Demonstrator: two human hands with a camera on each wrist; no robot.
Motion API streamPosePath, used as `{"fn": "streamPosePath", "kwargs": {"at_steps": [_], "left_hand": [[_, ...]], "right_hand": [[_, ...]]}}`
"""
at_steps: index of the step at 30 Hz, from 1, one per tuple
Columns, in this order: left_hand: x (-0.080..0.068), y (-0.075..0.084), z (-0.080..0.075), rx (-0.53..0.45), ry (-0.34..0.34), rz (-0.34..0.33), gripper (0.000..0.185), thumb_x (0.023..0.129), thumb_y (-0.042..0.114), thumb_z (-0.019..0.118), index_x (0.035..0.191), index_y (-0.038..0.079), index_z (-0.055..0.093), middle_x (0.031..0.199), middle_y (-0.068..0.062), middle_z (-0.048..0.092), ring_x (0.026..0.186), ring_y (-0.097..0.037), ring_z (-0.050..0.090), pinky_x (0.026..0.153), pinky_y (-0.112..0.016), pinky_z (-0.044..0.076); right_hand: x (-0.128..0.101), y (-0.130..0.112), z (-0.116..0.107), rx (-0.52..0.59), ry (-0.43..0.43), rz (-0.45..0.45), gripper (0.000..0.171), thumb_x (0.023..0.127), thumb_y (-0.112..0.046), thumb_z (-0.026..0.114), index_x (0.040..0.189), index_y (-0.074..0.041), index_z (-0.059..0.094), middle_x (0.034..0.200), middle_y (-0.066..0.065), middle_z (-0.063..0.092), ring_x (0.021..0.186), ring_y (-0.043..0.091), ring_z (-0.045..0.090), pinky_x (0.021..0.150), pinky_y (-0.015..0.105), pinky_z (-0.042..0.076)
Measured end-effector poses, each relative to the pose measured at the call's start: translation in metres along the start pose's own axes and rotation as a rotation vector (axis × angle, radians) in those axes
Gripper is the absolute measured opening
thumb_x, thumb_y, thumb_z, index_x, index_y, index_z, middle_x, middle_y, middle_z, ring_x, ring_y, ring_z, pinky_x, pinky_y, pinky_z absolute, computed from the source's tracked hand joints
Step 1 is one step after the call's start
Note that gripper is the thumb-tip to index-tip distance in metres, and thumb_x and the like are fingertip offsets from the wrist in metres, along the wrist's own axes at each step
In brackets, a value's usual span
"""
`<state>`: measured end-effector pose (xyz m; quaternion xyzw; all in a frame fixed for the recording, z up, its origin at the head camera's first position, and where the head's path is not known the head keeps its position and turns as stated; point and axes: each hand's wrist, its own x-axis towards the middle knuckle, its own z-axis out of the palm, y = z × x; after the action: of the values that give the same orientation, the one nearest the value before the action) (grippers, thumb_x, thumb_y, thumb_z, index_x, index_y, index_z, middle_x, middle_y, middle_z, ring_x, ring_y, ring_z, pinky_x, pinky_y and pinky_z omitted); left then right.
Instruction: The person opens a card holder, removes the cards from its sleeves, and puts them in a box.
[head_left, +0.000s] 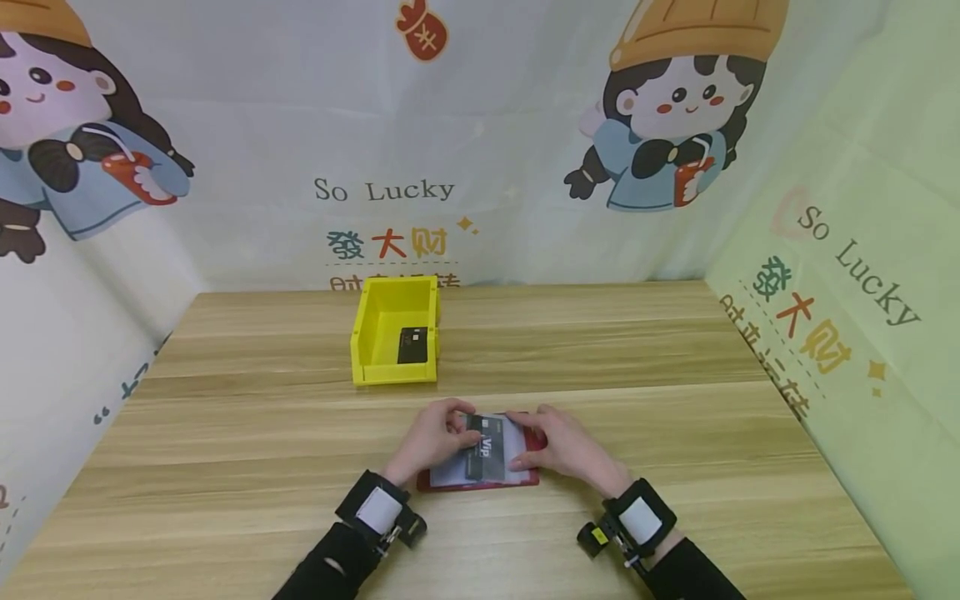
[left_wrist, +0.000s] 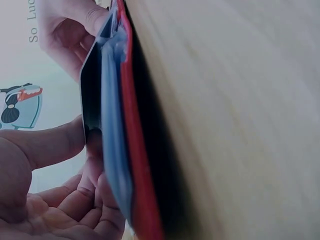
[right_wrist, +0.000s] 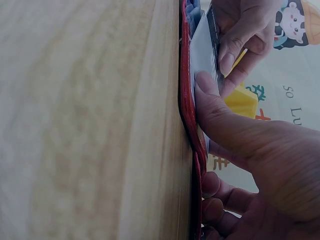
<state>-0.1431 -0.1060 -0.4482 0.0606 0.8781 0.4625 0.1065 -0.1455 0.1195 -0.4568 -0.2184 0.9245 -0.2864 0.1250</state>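
A red card holder [head_left: 531, 477] with clear plastic sleeves [head_left: 447, 472] lies opened on the table. Over its sleeves is a dark grey card marked "Vip" [head_left: 486, 460]; whether it is inside a sleeve cannot be told. My left hand [head_left: 433, 437] pinches the card's left edge between thumb and fingers, seen close up in the left wrist view, where the card [left_wrist: 91, 95] stands slightly off the sleeves. My right hand [head_left: 564, 446] grips the holder's right side, its thumb on the sleeve and its fingers curled at the red cover [right_wrist: 187, 95].
A yellow bin [head_left: 393, 374] stands behind the holder, toward the back of the wooden table [head_left: 637, 358]. Inside it lies a black card [head_left: 412, 346]. Printed cloth [head_left: 510, 167] hangs behind the table and at both sides.
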Motion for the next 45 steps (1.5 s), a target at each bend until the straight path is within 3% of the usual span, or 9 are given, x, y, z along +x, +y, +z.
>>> {"fn": "streamPosePath", "kwargs": {"at_steps": [7,22,33,40,45], "left_hand": [[-0.002,0.0,-0.007,0.007,0.006,-0.044,0.036,0.087,0.006,0.076,0.12,-0.003,0.066,0.079,-0.007,0.064,0.065,-0.012,0.054,0.058,-0.025,0.04],[-0.008,-0.014,-0.022,-0.146,0.007,-0.131,0.037,0.089,0.0,0.072,0.124,-0.007,0.063,0.076,-0.007,0.066,0.057,-0.01,0.059,0.056,-0.025,0.055],[-0.011,-0.019,-0.029,-0.178,0.024,-0.147,0.034,0.09,0.002,0.071,0.122,-0.009,0.064,0.082,-0.01,0.072,0.061,-0.01,0.062,0.06,-0.027,0.057],[-0.009,-0.021,-0.048,-0.165,0.062,-0.125,0.022,0.094,0.008,0.068,0.108,-0.01,0.068,0.087,-0.019,0.076,0.064,-0.009,0.063,0.06,-0.023,0.052],[-0.005,-0.021,-0.067,-0.172,0.095,-0.101,0.028,0.099,0.009,0.061,0.116,-0.013,0.062,0.095,-0.022,0.075,0.066,-0.008,0.064,0.063,-0.025,0.056]], "right_hand": [[-0.001,-0.001,0.0,-0.001,0.008,0.008,0.071,0.079,-0.031,0.085,0.143,-0.017,0.057,0.091,0.002,0.05,0.081,0.015,0.043,0.066,0.023,0.03],[-0.002,0.001,-0.001,0.032,0.005,0.03,0.069,0.08,-0.028,0.085,0.142,-0.015,0.058,0.095,0.003,0.053,0.087,0.016,0.046,0.068,0.025,0.033],[-0.003,0.0,-0.001,0.037,0.0,0.03,0.069,0.08,-0.027,0.085,0.142,-0.015,0.058,0.094,0.003,0.051,0.087,0.016,0.045,0.068,0.026,0.033],[-0.003,0.004,-0.002,0.031,0.004,-0.01,0.069,0.081,-0.029,0.084,0.142,-0.013,0.058,0.085,0.001,0.045,0.08,0.015,0.042,0.064,0.023,0.03],[-0.002,0.004,-0.002,0.038,0.003,-0.033,0.069,0.081,-0.03,0.084,0.142,-0.011,0.057,0.083,0.0,0.044,0.077,0.014,0.041,0.063,0.022,0.028]]}}
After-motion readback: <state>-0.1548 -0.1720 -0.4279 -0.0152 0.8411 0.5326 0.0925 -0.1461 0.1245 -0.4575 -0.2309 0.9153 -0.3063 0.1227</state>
